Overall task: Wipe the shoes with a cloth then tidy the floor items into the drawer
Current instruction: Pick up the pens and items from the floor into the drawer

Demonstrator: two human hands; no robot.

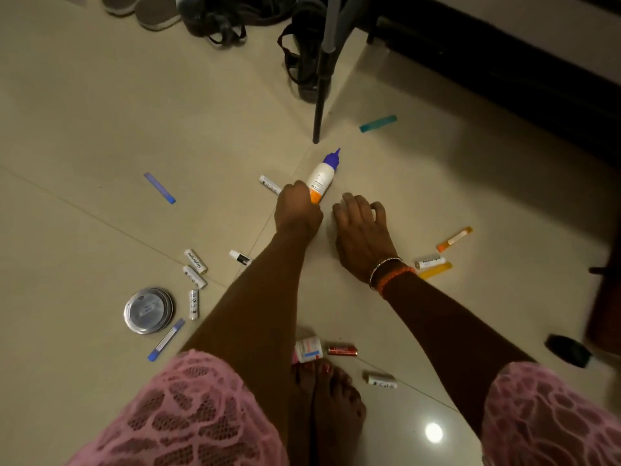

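Down on the tiled floor [84,129], left hand [297,210] is gripping the orange bottom end of a white bottle [322,179] with a purple nozzle cap, fingers curled round it; bottle is lying tilted, cap pointing away toward a dark chair leg [321,95]. Right hand [361,227] is hovering just beside it, fingers loosely spread and curved, holding nothing; beaded bracelets [389,274] are sitting on that wrist. White batteries [195,264] are lying scattered left of the arms, near a round metal tin [148,310] and a blue-capped tube [166,339]. More items are lying right: orange tube [454,239], yellow tube [435,271], red battery [342,350]. Teal strip [378,123] is lying near the chair leg. Shoes [144,10] and a black sandal [302,52] are sitting at the top edge, partly cropped, possibly more pairs there. Bare feet [331,398] are showing below.
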